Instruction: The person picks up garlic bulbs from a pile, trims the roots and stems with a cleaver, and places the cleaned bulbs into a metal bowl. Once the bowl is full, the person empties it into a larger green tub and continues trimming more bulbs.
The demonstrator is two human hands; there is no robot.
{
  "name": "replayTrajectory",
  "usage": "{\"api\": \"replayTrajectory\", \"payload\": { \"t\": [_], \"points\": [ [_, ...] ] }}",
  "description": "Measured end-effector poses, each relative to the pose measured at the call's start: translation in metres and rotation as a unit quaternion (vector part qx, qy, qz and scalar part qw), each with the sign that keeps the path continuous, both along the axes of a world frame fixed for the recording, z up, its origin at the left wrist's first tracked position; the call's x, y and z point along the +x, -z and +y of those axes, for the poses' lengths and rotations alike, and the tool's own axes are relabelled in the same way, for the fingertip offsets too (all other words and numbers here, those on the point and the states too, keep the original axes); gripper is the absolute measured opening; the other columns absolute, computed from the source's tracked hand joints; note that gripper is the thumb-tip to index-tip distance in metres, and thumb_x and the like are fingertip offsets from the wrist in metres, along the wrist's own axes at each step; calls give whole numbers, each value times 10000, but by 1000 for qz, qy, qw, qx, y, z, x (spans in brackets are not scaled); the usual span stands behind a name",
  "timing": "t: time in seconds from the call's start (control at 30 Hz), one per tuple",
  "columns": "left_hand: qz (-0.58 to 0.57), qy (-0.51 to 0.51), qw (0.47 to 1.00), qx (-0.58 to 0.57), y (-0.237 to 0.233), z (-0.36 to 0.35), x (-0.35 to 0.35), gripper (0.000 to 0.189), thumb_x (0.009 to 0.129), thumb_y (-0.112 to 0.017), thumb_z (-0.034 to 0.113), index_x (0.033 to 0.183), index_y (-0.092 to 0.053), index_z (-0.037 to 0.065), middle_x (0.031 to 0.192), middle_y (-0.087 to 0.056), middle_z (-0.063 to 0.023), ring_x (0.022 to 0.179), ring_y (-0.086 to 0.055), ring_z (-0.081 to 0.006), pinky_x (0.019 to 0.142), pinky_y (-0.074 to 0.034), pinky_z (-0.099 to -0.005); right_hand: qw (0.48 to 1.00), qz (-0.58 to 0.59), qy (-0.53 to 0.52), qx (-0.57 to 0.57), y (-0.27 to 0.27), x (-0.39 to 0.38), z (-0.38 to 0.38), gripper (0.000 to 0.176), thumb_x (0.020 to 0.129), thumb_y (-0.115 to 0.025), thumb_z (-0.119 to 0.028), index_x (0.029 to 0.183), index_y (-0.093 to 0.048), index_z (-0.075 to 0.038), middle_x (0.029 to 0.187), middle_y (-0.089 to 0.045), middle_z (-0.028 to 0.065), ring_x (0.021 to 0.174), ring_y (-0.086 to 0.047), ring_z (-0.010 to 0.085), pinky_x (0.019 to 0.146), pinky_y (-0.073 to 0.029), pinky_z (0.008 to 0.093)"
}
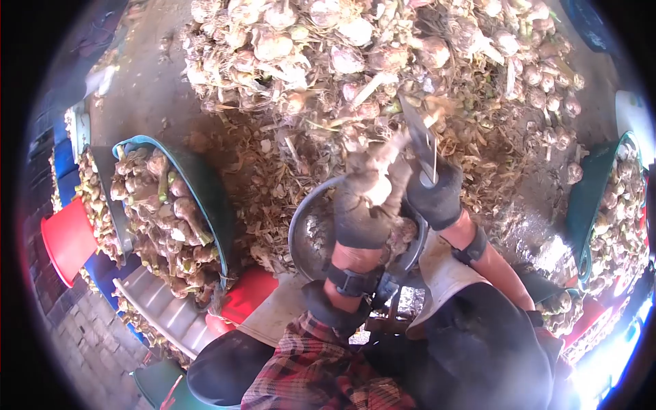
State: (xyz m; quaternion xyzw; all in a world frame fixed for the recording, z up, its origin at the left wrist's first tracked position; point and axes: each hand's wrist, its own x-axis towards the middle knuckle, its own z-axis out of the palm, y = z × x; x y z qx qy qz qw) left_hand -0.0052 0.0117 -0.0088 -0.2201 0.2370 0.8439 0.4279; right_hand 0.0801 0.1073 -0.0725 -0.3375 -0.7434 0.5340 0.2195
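Observation:
My left hand (365, 212), in a dark glove, is closed around a pale garlic bulb (377, 190) above a round grey metal bowl (298, 236). Its stalk and roots are blurred. My right hand (437, 196), also gloved, grips a pair of shears (421, 137) whose metal blades point up and away from me. The two hands are close together. Some garlic lies inside the bowl, partly hidden by my left hand. Beyond the hands rises a large heap of garlic (345, 60) with dry stalks and trimmings.
A green tub of garlic (222, 225) stands at the left, with a white crate (160, 307) and a red container (249, 297) near it. Farther left is a red bucket (70, 242). Another green tub (588, 205) with garlic stands at the right.

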Motion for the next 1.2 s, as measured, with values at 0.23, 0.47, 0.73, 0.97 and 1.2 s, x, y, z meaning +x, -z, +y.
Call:
{"api": "replayTrajectory", "payload": {
  "t": [0.23,0.47,0.73,0.97,1.2],
  "points": [
    [51,44,997,38,-12,-28,26,290,805,-644,122,1056,-528,36,1067,-617,-130,937,-623,-195,791,-515,-310,989,-51,-126,53,-9,19,6,150,718,-694,-159,814,-622,-69,711,-607,167,626,-616,356,543,-485,389],
    [607,477,635,-11,-26,-44,-58,283,802,-718,311,867,-610,57,979,-649,-98,893,-630,-183,742,-492,-309,970,-153,-187,35,10,42,7,161,740,-663,-196,749,-627,-40,691,-615,182,640,-616,373,562,-489,404],
    [887,399,8,-231,70,6,-126,286,767,-567,55,1039,-638,112,949,-609,-93,846,-614,-259,768,-481,-364,982,-158,-101,-15,-1,31,8,153,771,-671,-182,738,-626,-40,694,-623,163,629,-624,353,556,-491,386],
    [892,373,-39,-250,87,19,-126,193,763,-605,71,948,-649,106,919,-587,-99,821,-612,-217,747,-487,-363,987,-148,-65,-8,7,32,11,159,769,-665,-176,724,-622,-29,642,-614,171,578,-616,352,529,-482,382],
    [769,283,401,-409,28,-9,-134,482,655,-784,164,1057,-577,-1,1012,-595,-100,869,-602,-219,802,-496,-326,988,-144,10,-62,-10,25,13,188,771,-677,-172,715,-619,-3,569,-585,136,478,-539,207,488,-453,340]
  ]
}}
